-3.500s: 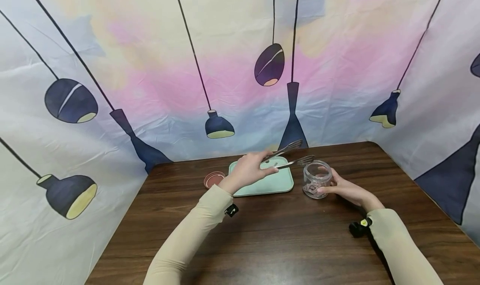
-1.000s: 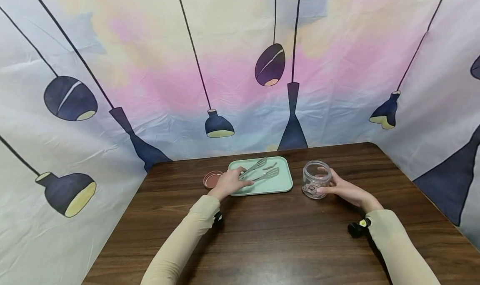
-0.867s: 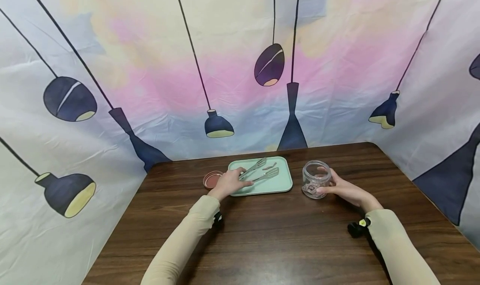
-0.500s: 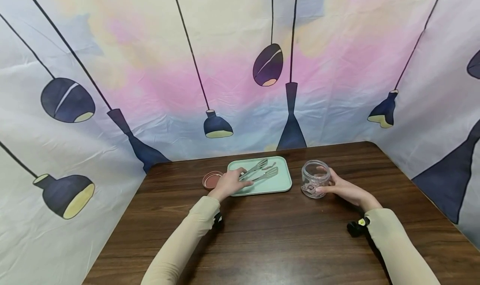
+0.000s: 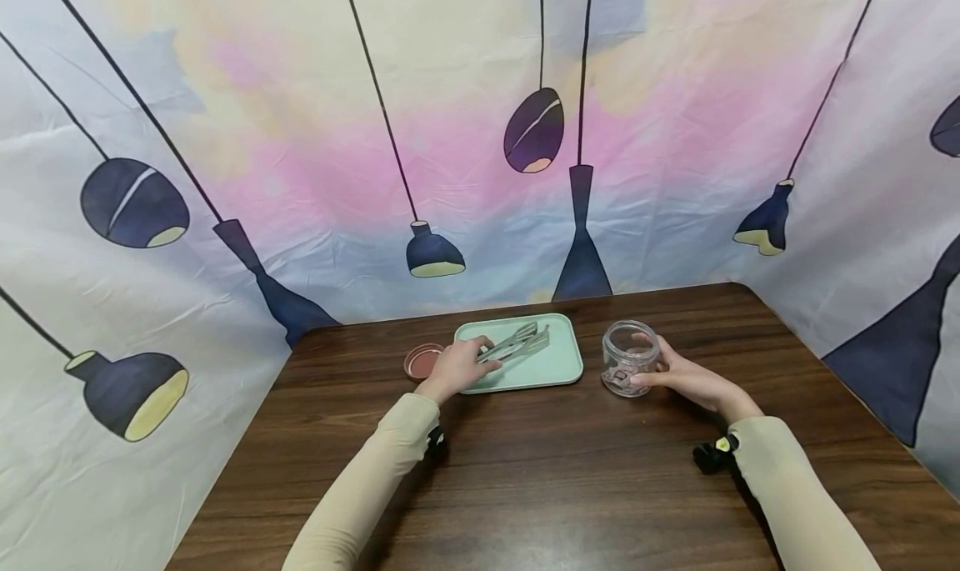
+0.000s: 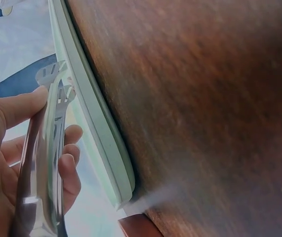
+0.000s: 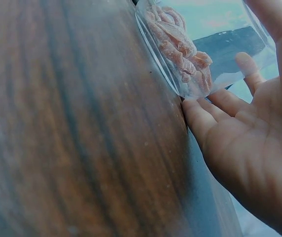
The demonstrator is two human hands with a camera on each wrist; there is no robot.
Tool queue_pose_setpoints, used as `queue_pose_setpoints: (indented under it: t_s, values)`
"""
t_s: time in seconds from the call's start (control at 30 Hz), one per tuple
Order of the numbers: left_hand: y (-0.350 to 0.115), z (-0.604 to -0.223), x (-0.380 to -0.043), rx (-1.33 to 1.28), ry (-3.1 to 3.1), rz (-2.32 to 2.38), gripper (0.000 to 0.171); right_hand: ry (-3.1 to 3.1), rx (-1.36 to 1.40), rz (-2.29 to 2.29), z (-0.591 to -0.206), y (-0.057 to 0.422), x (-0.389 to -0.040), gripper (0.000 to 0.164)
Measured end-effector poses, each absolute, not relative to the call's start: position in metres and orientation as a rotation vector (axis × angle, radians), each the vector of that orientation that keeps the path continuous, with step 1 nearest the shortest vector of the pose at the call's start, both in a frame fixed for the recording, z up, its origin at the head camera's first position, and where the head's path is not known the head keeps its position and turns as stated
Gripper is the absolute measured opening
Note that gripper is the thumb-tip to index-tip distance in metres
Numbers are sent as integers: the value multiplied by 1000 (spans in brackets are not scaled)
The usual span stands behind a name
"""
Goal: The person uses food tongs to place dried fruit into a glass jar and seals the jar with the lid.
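My left hand (image 5: 456, 368) grips a pair of slotted metal tongs (image 5: 516, 343) over a pale green tray (image 5: 561, 373). The tongs' arms are close together, their tips low over the far right part of the tray. In the left wrist view, thumb and fingers squeeze the tongs (image 6: 41, 168) from opposite sides. The tips cover the spot where a small brownish strip lay; whether they pinch it cannot be told. To the right, my right hand (image 5: 692, 379) holds an uncapped clear jar (image 5: 628, 358) upright on the table. Wrinkled pinkish-brown pieces (image 7: 180, 42) lie in its bottom.
A round reddish-brown lid (image 5: 422, 361) lies left of the tray, partly behind the left hand. The dark wooden table (image 5: 555, 479) reaches back to a cloth backdrop (image 5: 480, 154) printed with lamps.
The tongs came down from beside the jar to the tray, where they stood spread around the small strip. Over the last second their arms have closed together. The right hand and jar stay put.
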State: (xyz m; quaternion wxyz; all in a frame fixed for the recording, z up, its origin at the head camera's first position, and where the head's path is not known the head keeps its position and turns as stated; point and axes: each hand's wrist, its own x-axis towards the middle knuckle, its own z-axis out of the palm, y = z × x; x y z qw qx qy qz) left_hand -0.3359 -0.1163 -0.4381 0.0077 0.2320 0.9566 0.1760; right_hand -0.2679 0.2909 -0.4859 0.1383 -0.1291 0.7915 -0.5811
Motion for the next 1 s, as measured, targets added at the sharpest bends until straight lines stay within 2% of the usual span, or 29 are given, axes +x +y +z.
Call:
queue_pose_setpoints:
  t_s: [0.5, 1.0]
  values:
    - [-117, -436, -332, 761, 3080, 513, 28, 2314, -376, -1672, -488, 290, -270, 86]
    - [-117, -432, -327, 792, 3111, 523, 26, 2338, -413, -1665, -486, 290, -267, 86]
